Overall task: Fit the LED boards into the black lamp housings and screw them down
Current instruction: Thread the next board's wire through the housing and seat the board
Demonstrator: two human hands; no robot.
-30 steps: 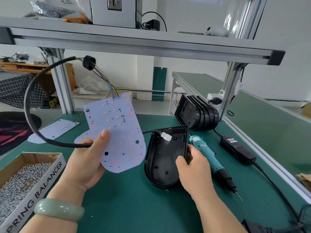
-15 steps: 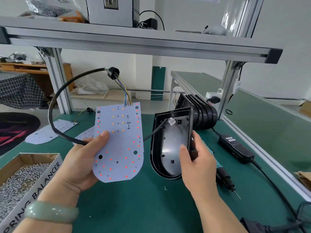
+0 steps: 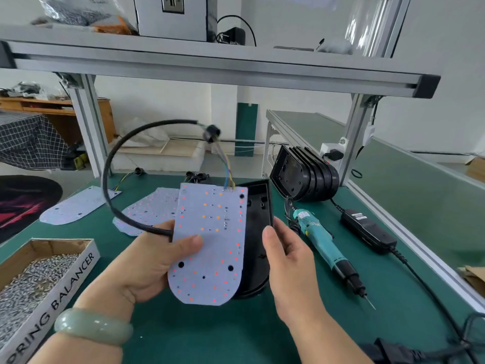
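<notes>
the left hand (image 3: 147,266) pinches the pale, round-ended led board (image 3: 210,245), thumb on its dotted face and fingers curled behind. its thick black cable (image 3: 112,164) loops up from the same grip. the right hand (image 3: 286,258) grips the right rim of the black plastic lamp housing (image 3: 258,219). half a second ago board and housing sat side by side; now the board overlaps the housing's open face, held in front and not yet seated. seating it likely comes next. the teal electric screwdriver (image 3: 325,245) and the cardboard box of silver screws (image 3: 34,279) lie untouched.
</notes>
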